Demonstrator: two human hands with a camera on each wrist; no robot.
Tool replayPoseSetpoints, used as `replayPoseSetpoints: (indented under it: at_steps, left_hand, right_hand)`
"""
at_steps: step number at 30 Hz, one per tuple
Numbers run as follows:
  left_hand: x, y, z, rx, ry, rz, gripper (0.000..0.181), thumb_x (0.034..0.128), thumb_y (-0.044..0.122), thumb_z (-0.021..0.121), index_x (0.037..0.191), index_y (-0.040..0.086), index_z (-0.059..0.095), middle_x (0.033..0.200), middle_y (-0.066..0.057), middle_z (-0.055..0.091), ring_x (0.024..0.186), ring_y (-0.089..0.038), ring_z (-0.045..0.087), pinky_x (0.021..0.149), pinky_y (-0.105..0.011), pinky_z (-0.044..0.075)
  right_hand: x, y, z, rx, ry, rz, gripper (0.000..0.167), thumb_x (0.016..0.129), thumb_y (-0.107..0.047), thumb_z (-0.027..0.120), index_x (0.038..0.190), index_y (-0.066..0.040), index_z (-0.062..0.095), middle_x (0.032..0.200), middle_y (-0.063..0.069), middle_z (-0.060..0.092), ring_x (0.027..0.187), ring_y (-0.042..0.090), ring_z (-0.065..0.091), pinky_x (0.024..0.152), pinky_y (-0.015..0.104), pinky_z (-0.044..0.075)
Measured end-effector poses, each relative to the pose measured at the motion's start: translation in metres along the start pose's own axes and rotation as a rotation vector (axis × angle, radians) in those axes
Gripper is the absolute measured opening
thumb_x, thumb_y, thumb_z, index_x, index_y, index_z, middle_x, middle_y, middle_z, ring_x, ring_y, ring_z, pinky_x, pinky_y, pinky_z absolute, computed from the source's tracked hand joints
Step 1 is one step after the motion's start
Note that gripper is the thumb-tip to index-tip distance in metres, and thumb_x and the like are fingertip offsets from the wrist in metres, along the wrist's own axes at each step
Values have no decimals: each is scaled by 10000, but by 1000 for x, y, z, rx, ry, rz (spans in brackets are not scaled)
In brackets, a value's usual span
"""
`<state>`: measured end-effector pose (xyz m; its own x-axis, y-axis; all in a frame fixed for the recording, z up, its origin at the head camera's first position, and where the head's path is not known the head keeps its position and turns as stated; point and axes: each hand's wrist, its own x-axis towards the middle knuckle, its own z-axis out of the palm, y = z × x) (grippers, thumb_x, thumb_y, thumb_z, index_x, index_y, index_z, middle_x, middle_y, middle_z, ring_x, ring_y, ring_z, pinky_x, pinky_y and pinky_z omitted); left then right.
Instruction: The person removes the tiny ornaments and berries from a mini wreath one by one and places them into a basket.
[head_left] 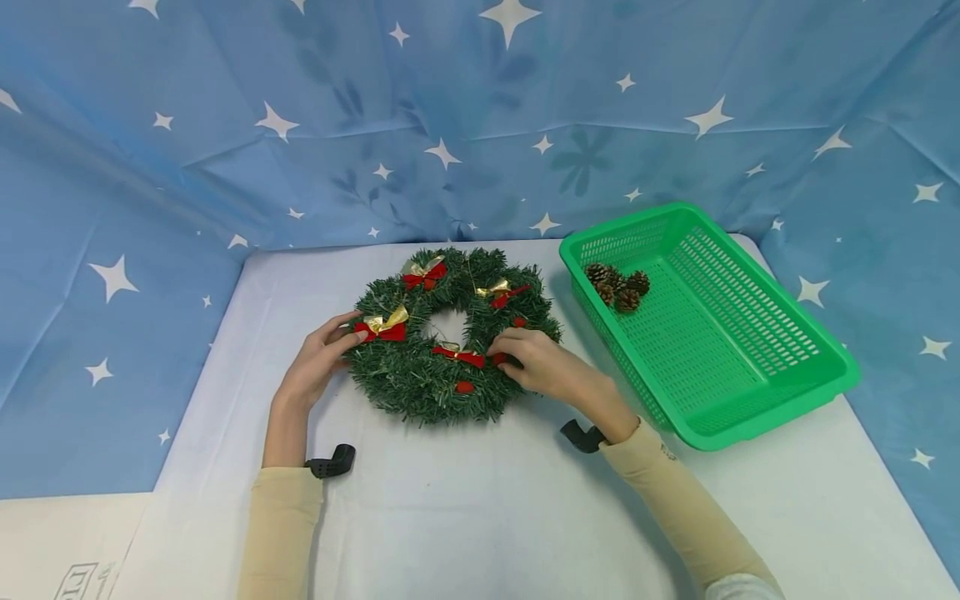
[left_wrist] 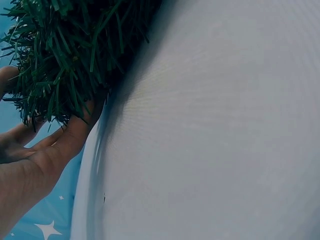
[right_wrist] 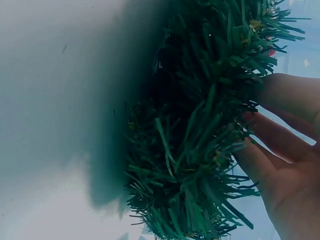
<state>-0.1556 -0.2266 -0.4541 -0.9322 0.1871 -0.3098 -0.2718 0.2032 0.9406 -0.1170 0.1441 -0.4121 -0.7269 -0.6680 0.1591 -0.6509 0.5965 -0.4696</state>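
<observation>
A green tinsel wreath lies flat on the white cloth, set with several red and gold bows and small red balls. My left hand grips its left edge, the thumb beside a red bow. In the left wrist view, fingers reach in under the green strands. At the front right of the ring, my right hand pinches a small red ball against the greenery. Another bow sits just left of those fingertips. Strands hide most of the right fingertips in the right wrist view.
To the right stands a green plastic basket with several pine cones at its far left end. Blue curtains with white stars enclose the back and sides of the table.
</observation>
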Motion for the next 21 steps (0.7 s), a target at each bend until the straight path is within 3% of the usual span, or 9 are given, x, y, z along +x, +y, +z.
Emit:
replayPoseSetpoints:
  at_steps: [21]
  left_hand:
    - [-1, 0, 1, -2, 9, 6, 663, 1039, 392, 625, 1612, 188, 364, 1579, -151, 408, 1302, -206, 450, 883, -319, 470]
  right_hand:
    - [-4, -4, -6, -82, 93, -67, 165, 898, 69, 737, 1054, 26, 767, 1120, 165, 720, 1000, 282, 718, 822, 314, 595]
